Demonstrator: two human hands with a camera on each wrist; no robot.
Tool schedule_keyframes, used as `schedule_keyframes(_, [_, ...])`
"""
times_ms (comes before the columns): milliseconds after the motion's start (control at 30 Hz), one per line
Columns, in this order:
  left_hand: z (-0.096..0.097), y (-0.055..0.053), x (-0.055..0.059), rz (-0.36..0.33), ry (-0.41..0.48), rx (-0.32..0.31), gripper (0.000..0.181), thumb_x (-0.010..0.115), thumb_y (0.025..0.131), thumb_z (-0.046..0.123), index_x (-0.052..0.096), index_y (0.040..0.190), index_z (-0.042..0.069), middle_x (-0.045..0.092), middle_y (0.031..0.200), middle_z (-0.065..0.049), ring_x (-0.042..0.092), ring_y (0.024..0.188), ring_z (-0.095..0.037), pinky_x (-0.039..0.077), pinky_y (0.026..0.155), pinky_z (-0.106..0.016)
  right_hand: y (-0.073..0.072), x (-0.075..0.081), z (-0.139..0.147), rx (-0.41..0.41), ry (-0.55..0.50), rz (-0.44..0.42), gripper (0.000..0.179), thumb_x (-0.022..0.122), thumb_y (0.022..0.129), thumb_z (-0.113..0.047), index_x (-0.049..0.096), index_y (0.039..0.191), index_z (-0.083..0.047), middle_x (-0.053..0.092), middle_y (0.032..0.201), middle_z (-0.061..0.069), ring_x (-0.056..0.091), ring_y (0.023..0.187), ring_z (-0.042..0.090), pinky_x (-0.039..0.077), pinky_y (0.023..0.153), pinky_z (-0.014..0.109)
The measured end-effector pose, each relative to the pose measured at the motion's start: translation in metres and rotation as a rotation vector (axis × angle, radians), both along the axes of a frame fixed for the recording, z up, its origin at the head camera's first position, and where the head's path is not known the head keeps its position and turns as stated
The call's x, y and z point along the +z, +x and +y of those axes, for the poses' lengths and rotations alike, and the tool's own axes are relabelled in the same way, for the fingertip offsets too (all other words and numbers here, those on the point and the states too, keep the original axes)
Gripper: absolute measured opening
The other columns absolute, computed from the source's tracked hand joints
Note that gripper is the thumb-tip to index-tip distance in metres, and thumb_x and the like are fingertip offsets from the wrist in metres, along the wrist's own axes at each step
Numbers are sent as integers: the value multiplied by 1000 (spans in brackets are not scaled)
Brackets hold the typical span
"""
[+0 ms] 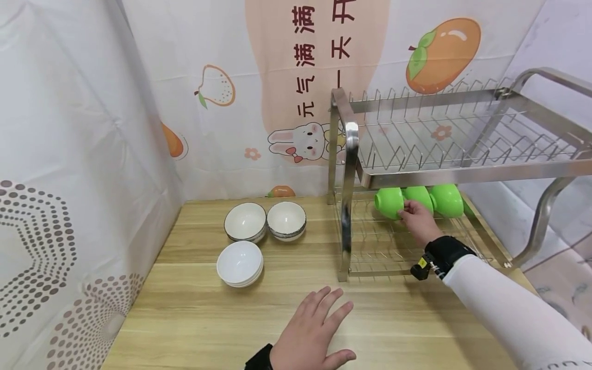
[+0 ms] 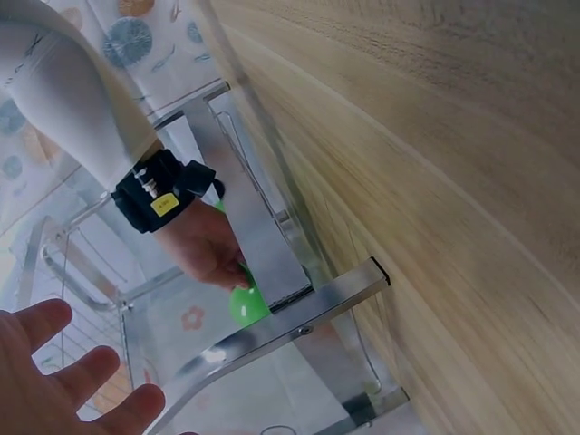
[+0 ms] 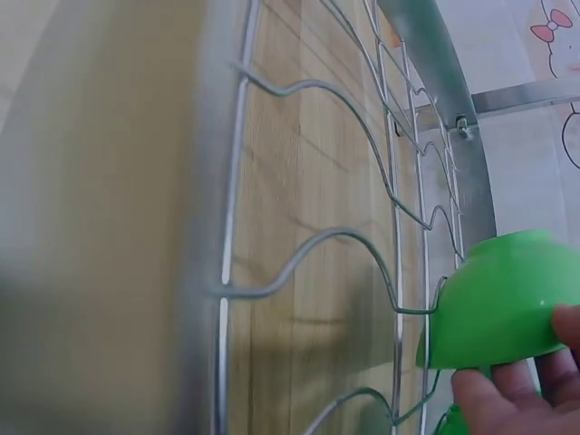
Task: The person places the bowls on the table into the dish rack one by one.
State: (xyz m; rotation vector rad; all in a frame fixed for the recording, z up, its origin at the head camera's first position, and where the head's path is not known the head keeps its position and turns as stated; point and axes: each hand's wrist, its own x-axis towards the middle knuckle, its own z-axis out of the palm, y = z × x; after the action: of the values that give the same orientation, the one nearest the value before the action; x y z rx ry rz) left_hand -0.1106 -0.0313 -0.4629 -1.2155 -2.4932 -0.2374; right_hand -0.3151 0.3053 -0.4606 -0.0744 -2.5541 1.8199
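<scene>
At the left edge of the frame hung a pale curtain (image 1: 83, 128) printed with dots. Right of it, left of centre, a stack of plain white bowls (image 1: 239, 263) stood on the wooden table (image 1: 185, 313). Behind it stood a dark-rimmed bowl (image 1: 245, 222), and just beside that, to the right, a second dark-rimmed stack (image 1: 287, 220). All stood mouth upward.

At bottom centre the left hand (image 1: 314, 331) was found over the table, holding nothing, its fingers spread and its thumb set apart.

The metal rack (image 1: 462, 176), two-tiered, occupied the right of the frame. On its lower tier, right of centre, the leftmost green bowl (image 1: 389, 202) was tipped on its side, base toward the left. The right hand (image 1: 418, 221) pinched this bowl at the rim; the right wrist view showed one digit on the outer wall. Whether the wires bore its weight could not be told. Farther right, the middle green bowl (image 1: 420, 194) was partly hidden by the hand, and the rightmost green bowl (image 1: 448, 200) lay tipped likewise. A black wristband (image 1: 448, 253) and white sleeve (image 1: 513, 303) extended to the lower right.
</scene>
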Motion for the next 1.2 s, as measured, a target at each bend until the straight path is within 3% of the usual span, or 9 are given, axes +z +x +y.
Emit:
schedule_keyframes(200, [1,1,-1,-22,0,0,75,48,88,66,41,144,17,34,149,-9,21,137,-25,34,107,-42,1,1,2,-1,168,24,36,42,101,-6,40,128,19,48,116,29,47,99,28,43,74,23])
schedule_keyframes(400, [2,2,-2,0,-21,8,74,45,90,67,40,145,17,33,149,-9,26,135,-27,34,106,-43,1,-1,6,5,236,31,37,43,100,-6,42,128,19,50,118,34,47,103,36,44,80,38])
schedule_keyframes(667, [3,5,-5,-11,-17,8,74,43,91,67,39,145,17,35,149,-9,20,137,-24,34,107,-42,7,1,5,46,240,-9,43,42,102,-7,33,135,20,42,129,38,42,115,43,41,94,55])
schedule_keyframes(933, [3,5,-4,-27,-5,22,75,47,89,66,39,145,16,33,149,-8,24,136,-25,34,107,-42,15,9,6,110,211,-74,57,42,103,-13,19,146,14,29,143,37,29,128,45,32,103,61])
schedule_keyframes(1200, [-1,-1,-7,-76,29,59,78,56,88,62,36,147,16,33,149,-9,28,134,-27,40,102,-48,43,19,11,138,273,-16,69,47,102,-22,9,150,10,16,149,37,20,130,50,26,104,66])
